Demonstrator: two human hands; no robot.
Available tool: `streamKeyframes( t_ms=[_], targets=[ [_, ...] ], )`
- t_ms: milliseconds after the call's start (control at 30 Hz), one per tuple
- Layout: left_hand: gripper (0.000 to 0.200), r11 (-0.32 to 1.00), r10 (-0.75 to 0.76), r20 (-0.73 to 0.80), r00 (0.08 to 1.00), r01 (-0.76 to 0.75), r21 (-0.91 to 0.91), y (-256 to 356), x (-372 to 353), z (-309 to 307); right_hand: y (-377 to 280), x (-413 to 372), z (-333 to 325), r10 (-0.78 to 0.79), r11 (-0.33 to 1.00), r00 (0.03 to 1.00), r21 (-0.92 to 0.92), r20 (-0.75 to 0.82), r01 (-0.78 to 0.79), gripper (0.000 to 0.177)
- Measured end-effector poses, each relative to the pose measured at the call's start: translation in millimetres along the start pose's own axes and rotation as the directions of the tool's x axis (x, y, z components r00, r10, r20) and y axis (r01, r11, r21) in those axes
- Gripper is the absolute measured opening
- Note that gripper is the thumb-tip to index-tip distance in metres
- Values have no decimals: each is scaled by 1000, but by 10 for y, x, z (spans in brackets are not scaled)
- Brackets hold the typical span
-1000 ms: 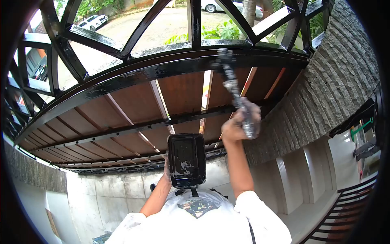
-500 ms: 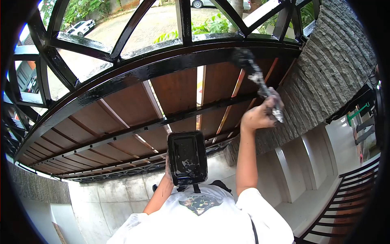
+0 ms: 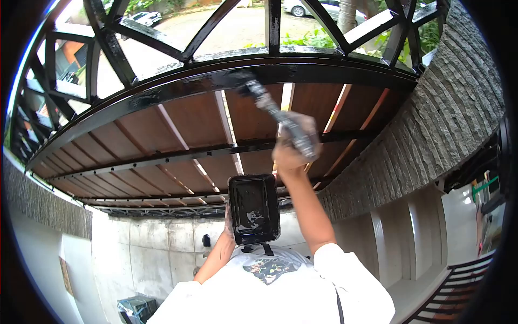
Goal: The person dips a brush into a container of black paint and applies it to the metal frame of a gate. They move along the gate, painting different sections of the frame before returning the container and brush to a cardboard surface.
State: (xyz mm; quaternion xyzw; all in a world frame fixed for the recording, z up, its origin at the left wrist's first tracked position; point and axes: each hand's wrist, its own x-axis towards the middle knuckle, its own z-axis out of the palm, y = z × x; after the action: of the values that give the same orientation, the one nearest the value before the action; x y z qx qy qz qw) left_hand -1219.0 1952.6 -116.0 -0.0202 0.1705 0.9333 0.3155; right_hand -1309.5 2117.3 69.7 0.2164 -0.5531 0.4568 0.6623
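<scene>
My right hand [image 3: 287, 152], stained with dark paint, is closed around the handle of a paintbrush [image 3: 264, 101] smeared black and silvery. The brush's dark head lies against, or just in front of, the glossy black metal beam [image 3: 189, 86] of a gate; motion blur hides whether it touches. Below, at chest height, my left hand [image 3: 229, 225] holds a black rectangular tray [image 3: 233, 208] by its left side, fingers mostly hidden behind it. Wet black paint glistens on the tray's bottom.
Brown panels [image 3: 197, 127] with narrow gaps fill the gate under the beam. Black lattice bars [image 3: 274, 27] rise above it. A rough stone wall [image 3: 426, 108] stands on the right, a dark slatted rack [image 3: 458, 286] at lower right. Parked cars [image 3: 318, 7] show beyond.
My right hand and the paintbrush have swept left along the beam. My left hand keeps the tray in nearly the same place. The view has shifted a little.
</scene>
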Motion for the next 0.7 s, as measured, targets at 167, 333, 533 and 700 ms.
streamKeyframes(
  t_ms=[167, 333, 533, 700],
  targets=[
    [73, 997, 80, -13, 997, -81, -15, -226, -223, 56, 238, 301, -869, 12, 940, 966, -326, -257, -98, 23],
    [68, 993, 110, -23, 994, -111, -44, -605, -423, 118, -44, 255, -1740, 132, 957, 919, -194, -371, -216, 31],
    [65, 999, 26, -22, 999, -26, 26, -995, -388, 145, -947, -285, -2422, 672, 740, 733, -101, 106, -665, 17],
    [66, 994, -104, -13, 994, 104, 30, -1351, -207, 119, -1337, -602, -2809, 719, 695, 627, -291, 300, -657, 17]
  ],
)
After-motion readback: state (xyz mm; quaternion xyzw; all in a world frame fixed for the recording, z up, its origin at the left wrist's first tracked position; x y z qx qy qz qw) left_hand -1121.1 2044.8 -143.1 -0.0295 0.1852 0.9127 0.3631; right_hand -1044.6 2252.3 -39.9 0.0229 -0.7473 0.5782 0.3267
